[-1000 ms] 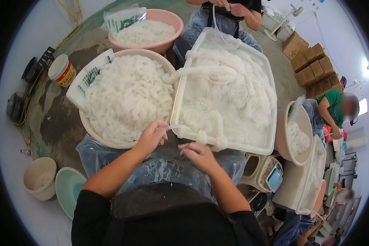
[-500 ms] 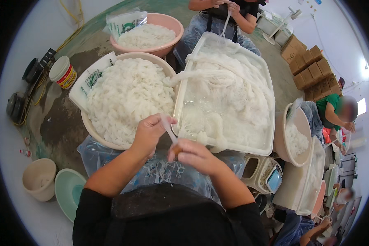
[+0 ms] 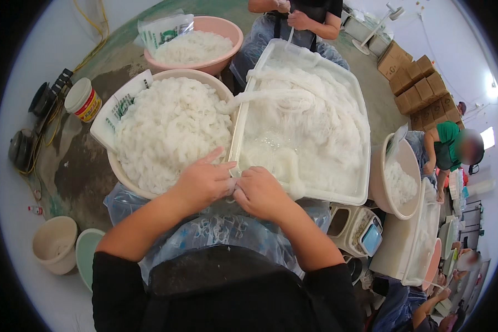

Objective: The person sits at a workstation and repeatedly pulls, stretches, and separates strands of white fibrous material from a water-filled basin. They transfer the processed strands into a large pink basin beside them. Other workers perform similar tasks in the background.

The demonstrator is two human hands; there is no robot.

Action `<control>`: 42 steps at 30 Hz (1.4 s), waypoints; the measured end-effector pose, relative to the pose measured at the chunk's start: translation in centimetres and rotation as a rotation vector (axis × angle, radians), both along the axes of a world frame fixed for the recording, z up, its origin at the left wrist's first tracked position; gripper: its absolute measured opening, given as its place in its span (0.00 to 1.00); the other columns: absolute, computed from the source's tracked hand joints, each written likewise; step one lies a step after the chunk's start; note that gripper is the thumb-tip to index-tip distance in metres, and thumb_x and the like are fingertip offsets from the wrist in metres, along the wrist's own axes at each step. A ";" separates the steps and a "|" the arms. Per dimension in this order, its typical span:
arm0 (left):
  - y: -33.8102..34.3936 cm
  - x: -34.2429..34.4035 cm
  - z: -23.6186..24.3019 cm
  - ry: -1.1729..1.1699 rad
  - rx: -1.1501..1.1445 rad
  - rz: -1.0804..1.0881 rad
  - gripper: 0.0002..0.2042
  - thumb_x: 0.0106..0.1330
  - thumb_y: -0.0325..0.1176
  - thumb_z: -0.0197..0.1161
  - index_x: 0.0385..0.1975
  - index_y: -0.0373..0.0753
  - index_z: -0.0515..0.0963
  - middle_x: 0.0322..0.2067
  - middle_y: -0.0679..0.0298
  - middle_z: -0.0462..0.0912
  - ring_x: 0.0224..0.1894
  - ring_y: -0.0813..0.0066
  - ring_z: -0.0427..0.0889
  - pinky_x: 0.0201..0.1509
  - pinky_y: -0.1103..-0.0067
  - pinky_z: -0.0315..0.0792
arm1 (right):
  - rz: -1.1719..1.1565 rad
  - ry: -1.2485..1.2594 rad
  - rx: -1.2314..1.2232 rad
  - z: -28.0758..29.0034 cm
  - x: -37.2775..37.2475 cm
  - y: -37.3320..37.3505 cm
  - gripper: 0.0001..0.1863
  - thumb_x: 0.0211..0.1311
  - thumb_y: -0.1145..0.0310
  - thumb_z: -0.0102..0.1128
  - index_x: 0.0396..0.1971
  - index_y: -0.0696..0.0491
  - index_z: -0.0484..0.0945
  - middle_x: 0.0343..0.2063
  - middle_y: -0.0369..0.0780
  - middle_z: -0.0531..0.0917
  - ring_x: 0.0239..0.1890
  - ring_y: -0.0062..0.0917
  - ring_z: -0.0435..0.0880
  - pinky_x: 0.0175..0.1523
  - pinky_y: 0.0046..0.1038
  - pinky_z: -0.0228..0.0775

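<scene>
My left hand (image 3: 200,181) and my right hand (image 3: 261,192) meet at the near left corner of a white rectangular tray (image 3: 361,200). A short bit of pale, wet, tube-like casing strand (image 3: 229,187) shows between them, mostly hidden by the fingers. Both hands pinch it, while one left finger sticks out toward the tray. In the tray, long white casing strands (image 3: 326,116) lie heaped in shallow water. Left of it, a cream round tub (image 3: 114,166) is piled with white casings (image 3: 171,127); one thick bundle (image 3: 254,97) spans tub and tray.
Behind stands a pink tub (image 3: 227,27) of similar strands. A co-worker's hands (image 3: 299,20) hold a strand beyond the tray. At right are another tub (image 3: 377,185) and a beige plastic container (image 3: 346,232). A white bucket (image 3: 83,99) and empty basins (image 3: 54,243) sit left.
My hands have come together and slightly up against the tray corner; the strand stretched between them earlier is now mostly covered. The co-worker beyond the tray has lowered one hand along their strand.
</scene>
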State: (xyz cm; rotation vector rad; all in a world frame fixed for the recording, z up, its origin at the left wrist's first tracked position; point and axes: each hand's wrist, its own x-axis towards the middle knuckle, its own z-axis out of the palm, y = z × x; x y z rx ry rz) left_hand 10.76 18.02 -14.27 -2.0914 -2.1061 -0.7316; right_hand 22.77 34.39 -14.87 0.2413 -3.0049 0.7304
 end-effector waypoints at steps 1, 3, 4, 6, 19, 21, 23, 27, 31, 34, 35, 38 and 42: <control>0.0 0.6 0.1 0.007 0.012 0.027 0.03 0.58 0.31 0.60 0.29 0.41 0.76 0.39 0.69 0.81 0.53 0.69 0.77 0.66 0.61 0.56 | -0.022 -0.015 -0.008 -0.8 0.1 -0.1 0.08 0.55 0.68 0.51 0.28 0.57 0.75 0.24 0.45 0.74 0.31 0.36 0.72 0.40 0.35 0.64; 0.0 1.3 1.3 0.030 0.044 0.094 0.06 0.61 0.32 0.59 0.25 0.40 0.73 0.43 0.65 0.80 0.54 0.70 0.76 0.65 0.61 0.59 | -0.090 -0.022 -0.347 -1.0 0.4 -0.2 0.09 0.52 0.68 0.53 0.28 0.58 0.74 0.24 0.44 0.73 0.29 0.33 0.72 0.38 0.32 0.64; -0.1 1.1 1.4 -0.286 0.065 0.083 0.05 0.63 0.32 0.57 0.28 0.40 0.72 0.46 0.61 0.78 0.55 0.68 0.75 0.64 0.61 0.60 | -0.140 -0.021 -0.682 -0.5 1.1 0.0 0.09 0.50 0.68 0.54 0.28 0.58 0.73 0.25 0.44 0.72 0.27 0.32 0.72 0.36 0.31 0.64; -0.3 1.1 1.5 -0.923 0.104 0.049 0.05 0.67 0.33 0.54 0.35 0.40 0.71 0.52 0.53 0.74 0.57 0.65 0.73 0.62 0.61 0.63 | -0.235 -0.034 -1.051 -0.4 1.6 0.5 0.10 0.48 0.68 0.56 0.28 0.58 0.72 0.26 0.43 0.71 0.26 0.30 0.72 0.35 0.28 0.64; -0.8 -0.1 0.3 -1.913 -0.085 0.091 0.08 0.70 0.38 0.45 0.38 0.40 0.65 0.34 0.49 0.79 0.18 0.82 0.63 0.26 0.83 0.65 | -0.076 0.180 -0.478 -2.6 1.1 0.1 0.12 0.52 0.66 0.45 0.20 0.59 0.72 0.22 0.50 0.74 0.25 0.44 0.73 0.31 0.37 0.65; -1.2 0.0 0.6 -1.619 -0.166 0.309 0.12 0.65 0.40 0.52 0.43 0.41 0.69 0.42 0.49 0.77 0.29 0.73 0.73 0.38 0.75 0.70 | -0.216 0.260 -0.578 -0.8 0.9 1.8 0.11 0.51 0.66 0.46 0.17 0.58 0.70 0.19 0.49 0.72 0.24 0.46 0.73 0.31 0.41 0.65; -0.1 -0.1 -0.6 -0.749 0.002 0.372 0.17 0.61 0.38 0.56 0.50 0.46 0.70 0.54 0.53 0.67 0.50 0.62 0.58 0.53 0.64 0.56 | -0.050 0.260 -0.662 0.6 0.9 0.8 0.11 0.51 0.66 0.46 0.18 0.58 0.71 0.19 0.48 0.72 0.24 0.45 0.72 0.30 0.40 0.64; 2.3 2.4 -1.5 -0.149 0.039 0.073 0.19 0.60 0.40 0.59 0.53 0.52 0.74 0.65 0.56 0.58 0.69 0.47 0.44 0.68 0.53 0.42 | 0.425 0.211 -0.816 5.9 1.0 -1.5 0.05 0.48 0.69 0.53 0.20 0.55 0.72 0.17 0.43 0.71 0.22 0.39 0.71 0.29 0.31 0.63; 4.9 1.4 -2.4 -0.610 0.326 -0.139 0.16 0.65 0.42 0.55 0.52 0.49 0.75 0.63 0.58 0.63 0.69 0.47 0.48 0.70 0.55 0.41 | 0.505 0.213 -1.992 0.5 -2.6 5.7 0.07 0.55 0.68 0.52 0.32 0.53 0.76 0.26 0.40 0.76 0.33 0.29 0.74 0.39 0.29 0.65; 6.9 -1.9 -2.9 -0.566 0.349 0.168 0.15 0.68 0.38 0.51 0.51 0.41 0.75 0.57 0.57 0.70 0.65 0.54 0.60 0.70 0.60 0.44 | -0.144 0.253 -1.929 -3.0 -3.7 5.0 0.14 0.55 0.66 0.54 0.41 0.53 0.73 0.35 0.43 0.76 0.44 0.32 0.74 0.48 0.29 0.64; 7.2 -2.6 -2.6 -0.553 0.374 0.147 0.16 0.69 0.38 0.50 0.51 0.39 0.74 0.55 0.56 0.72 0.64 0.56 0.63 0.70 0.62 0.44 | -0.149 0.184 -1.657 -4.3 -4.1 5.3 0.16 0.56 0.65 0.54 0.43 0.54 0.71 0.37 0.44 0.75 0.45 0.32 0.74 0.48 0.30 0.64; 8.2 -4.4 -1.0 -0.517 0.458 0.110 0.16 0.71 0.39 0.46 0.50 0.35 0.73 0.50 0.55 0.75 0.61 0.61 0.68 0.69 0.67 0.46 | -0.149 0.038 -0.972 -5.8 -4.8 6.0 0.20 0.57 0.61 0.53 0.46 0.56 0.69 0.42 0.47 0.74 0.48 0.35 0.73 0.50 0.34 0.64; 9.9 -5.4 3.6 -0.686 0.666 0.061 0.15 0.72 0.37 0.43 0.46 0.32 0.72 0.45 0.57 0.77 0.54 0.66 0.73 0.61 0.72 0.61 | -0.126 0.177 -0.380 -3.7 -7.4 6.6 0.14 0.61 0.59 0.51 0.34 0.56 0.75 0.33 0.48 0.78 0.40 0.43 0.75 0.45 0.39 0.65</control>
